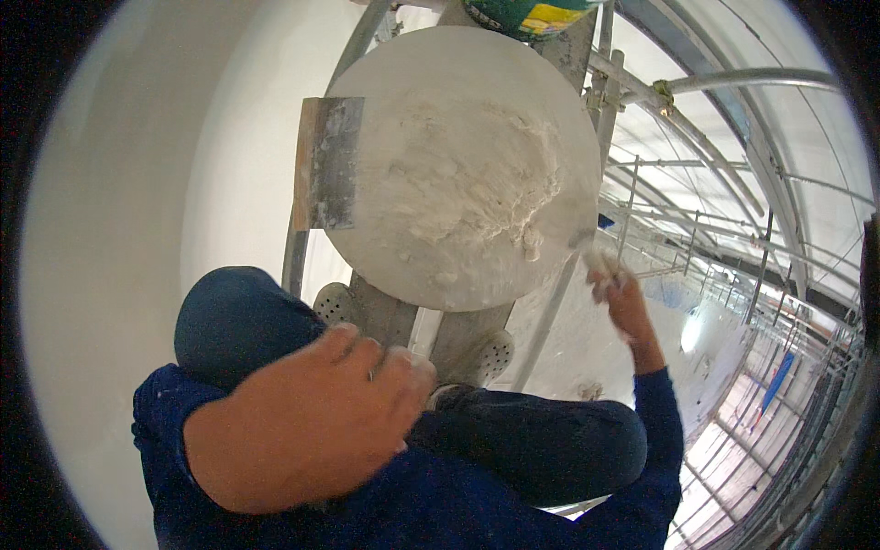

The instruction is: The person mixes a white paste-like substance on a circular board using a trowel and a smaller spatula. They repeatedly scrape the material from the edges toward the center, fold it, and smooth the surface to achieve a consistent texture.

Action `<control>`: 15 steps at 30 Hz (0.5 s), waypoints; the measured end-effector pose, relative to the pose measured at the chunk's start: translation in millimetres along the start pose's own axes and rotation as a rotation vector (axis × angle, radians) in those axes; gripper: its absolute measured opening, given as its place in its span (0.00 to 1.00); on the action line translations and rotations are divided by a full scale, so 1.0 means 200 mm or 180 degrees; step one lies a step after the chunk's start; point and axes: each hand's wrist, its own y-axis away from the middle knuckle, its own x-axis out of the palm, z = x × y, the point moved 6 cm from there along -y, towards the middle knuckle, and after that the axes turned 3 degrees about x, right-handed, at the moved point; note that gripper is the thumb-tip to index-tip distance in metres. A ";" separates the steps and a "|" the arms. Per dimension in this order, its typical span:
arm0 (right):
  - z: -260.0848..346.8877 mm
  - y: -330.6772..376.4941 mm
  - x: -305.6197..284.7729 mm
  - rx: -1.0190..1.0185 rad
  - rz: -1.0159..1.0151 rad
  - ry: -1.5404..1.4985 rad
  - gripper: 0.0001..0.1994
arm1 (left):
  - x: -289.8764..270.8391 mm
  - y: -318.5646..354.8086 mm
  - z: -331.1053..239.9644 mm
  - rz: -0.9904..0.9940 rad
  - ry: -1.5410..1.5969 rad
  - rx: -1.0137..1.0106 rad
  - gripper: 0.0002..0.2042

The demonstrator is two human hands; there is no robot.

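A round pale board [417, 275] bears a spread mound of wet, off-white plaster [458, 174]. On its left rim lies a wide flat blade with a wooden edge [332, 163], smeared with plaster; neither hand touches it. Off the board's lower right rim, my right hand [621, 298] is closed round a putty knife [583, 240], its blade near the rim and blurred. Close up at lower left, over my lap, my left hand [316, 417] has its fingers curled under. Its palm is hidden, so whether it holds anything does not show.
A green tub with a yellow label [536, 16] stands beyond the board. My feet in pale perforated clogs [495, 356] rest on planks [380, 316]. A smooth white wall [137, 229] rises at left. Scaffold tubes [752, 81] and a lower level lie at right.
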 end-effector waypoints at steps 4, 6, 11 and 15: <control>-0.45 0.23 0.49 0.0763 0.0409 -0.2024 0.20 | -0.01 0.00 0.16 0.0042 0.0168 -0.0616 0.30; -0.57 0.33 0.73 0.0852 0.0634 -0.2642 0.16 | -0.04 0.03 0.25 0.0065 0.0262 -0.0998 0.31; -0.69 0.43 0.85 0.1272 0.0117 -0.2672 0.14 | -0.24 0.20 0.41 -0.0859 0.0629 -0.1779 0.29; -0.84 0.43 0.59 0.1397 -0.0061 -0.1801 0.11 | -0.19 0.40 0.80 -0.1240 0.0913 -0.2154 0.30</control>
